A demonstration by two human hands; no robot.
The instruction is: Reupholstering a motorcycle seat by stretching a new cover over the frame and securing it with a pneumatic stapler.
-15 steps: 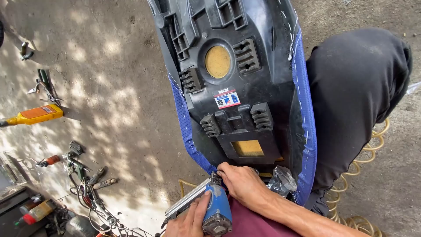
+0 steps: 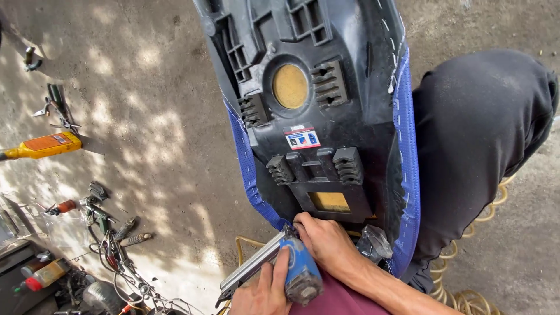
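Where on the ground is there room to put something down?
Bare concrete lies between the yellow tool and the upturned black seat. The lower left is crowded with wires and tools. A coiled hose fills the lower right.

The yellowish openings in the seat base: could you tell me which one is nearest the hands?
The rectangular one, just above the right hand; the round one sits higher.

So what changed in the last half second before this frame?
Very little. The left hand holds the blue staple gun with its nose at the seat's lower edge, as before, and the right hand presses the blue cover there, fingers perhaps slightly shifted. The seat, the knee and the tools on the ground stayed put.
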